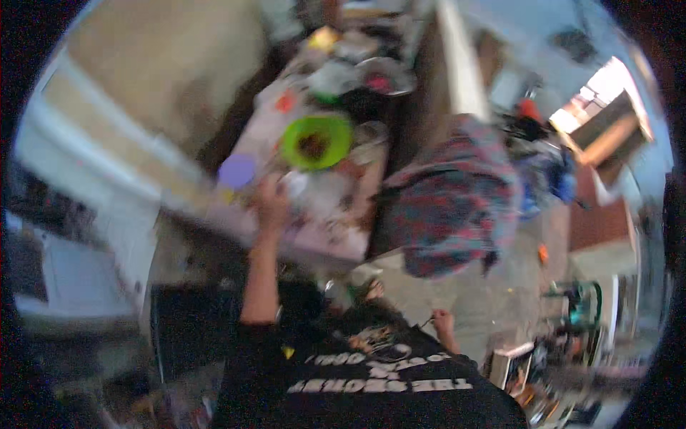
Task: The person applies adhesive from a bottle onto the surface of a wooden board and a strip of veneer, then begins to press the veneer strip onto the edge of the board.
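Left hand [272, 203]: out over the near left part of the tabletop [350, 246], right beside a pale whitish item [309, 189]; blur hides the fingers, so I cannot tell how far they are open or whether they have hold of it.
Right hand [442, 320]: low, off the tabletop, near the body; its fingers look curled and a thin dark thing [426, 322] seems to stick out, though a firm grip cannot be told.
Pale whitish item: on the tabletop, just right of the left hand – probably set near the edge for easy reach.
Green bowl [338, 134]: farther in, brownish contents inside; its wide, raised wall likely keeps them together.
Purple disc [236, 171]: at the left edge, perhaps kept aside for space.
Patterned cloth [457, 204]: right of the tabletop – bunched, apparently draped over something hidden.
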Action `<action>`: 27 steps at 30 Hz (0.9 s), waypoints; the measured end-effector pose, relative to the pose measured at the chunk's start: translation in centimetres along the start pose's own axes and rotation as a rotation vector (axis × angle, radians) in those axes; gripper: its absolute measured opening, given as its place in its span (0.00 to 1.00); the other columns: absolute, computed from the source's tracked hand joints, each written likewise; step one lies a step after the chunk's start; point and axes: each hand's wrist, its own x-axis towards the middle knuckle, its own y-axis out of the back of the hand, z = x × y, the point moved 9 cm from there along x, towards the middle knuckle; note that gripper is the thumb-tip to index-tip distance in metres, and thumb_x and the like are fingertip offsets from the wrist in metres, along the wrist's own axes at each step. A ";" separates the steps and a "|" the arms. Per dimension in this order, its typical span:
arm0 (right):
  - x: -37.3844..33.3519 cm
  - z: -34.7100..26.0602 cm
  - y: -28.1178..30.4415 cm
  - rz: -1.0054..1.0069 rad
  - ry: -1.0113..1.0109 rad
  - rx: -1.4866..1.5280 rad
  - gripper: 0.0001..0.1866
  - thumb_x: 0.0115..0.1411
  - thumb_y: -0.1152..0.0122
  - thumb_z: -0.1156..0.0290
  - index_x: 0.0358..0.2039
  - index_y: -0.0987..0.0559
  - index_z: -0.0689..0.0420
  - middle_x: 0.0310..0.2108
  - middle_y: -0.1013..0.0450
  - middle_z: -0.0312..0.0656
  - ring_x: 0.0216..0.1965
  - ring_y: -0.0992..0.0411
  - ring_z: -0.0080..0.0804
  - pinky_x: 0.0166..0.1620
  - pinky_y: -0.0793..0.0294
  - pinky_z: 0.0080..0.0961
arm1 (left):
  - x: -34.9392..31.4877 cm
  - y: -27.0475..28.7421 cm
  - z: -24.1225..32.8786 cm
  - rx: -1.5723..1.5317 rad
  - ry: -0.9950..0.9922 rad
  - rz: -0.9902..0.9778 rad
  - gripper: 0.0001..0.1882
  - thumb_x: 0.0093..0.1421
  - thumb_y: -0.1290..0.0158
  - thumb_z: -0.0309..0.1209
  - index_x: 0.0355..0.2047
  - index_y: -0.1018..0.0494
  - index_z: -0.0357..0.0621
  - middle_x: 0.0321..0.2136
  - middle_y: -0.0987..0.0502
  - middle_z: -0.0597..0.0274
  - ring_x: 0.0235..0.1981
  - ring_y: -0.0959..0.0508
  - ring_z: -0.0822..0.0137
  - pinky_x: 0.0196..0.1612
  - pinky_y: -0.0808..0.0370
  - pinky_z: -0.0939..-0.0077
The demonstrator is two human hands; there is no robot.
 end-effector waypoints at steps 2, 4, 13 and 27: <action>0.0 1.1 0.6 -0.005 0.012 0.110 0.12 0.62 0.40 0.66 0.32 0.19 0.64 0.22 0.25 0.42 0.20 0.28 0.25 0.22 0.30 0.23 | 0.1 -1.1 3.1 -0.165 -0.186 0.089 0.12 0.61 0.49 0.31 0.43 0.25 0.41 0.38 0.22 0.43 0.40 0.22 0.42 0.46 0.27 0.56; 0.2 0.9 1.4 0.046 -0.048 0.188 0.13 0.61 0.39 0.66 0.33 0.19 0.65 0.23 0.24 0.42 0.20 0.28 0.25 0.22 0.30 0.23 | -0.1 -2.9 2.9 -0.134 -0.066 -0.114 0.13 0.60 0.50 0.31 0.44 0.25 0.44 0.38 0.21 0.44 0.39 0.22 0.41 0.47 0.27 0.54; -0.8 -9.4 -2.4 -0.103 0.196 0.098 0.15 0.62 0.40 0.66 0.37 0.20 0.68 0.27 0.23 0.45 0.24 0.25 0.29 0.29 0.25 0.29 | -2.0 0.5 4.7 0.087 -0.296 0.086 0.13 0.62 0.48 0.37 0.44 0.24 0.45 0.40 0.20 0.51 0.42 0.21 0.48 0.47 0.27 0.55; -0.7 -9.1 -3.9 -0.155 0.228 -0.037 0.13 0.62 0.39 0.65 0.30 0.21 0.64 0.21 0.25 0.41 0.20 0.26 0.26 0.25 0.26 0.27 | -1.5 -2.3 3.7 0.080 -0.320 -0.013 0.09 0.63 0.49 0.33 0.39 0.26 0.43 0.40 0.21 0.50 0.43 0.22 0.49 0.46 0.27 0.54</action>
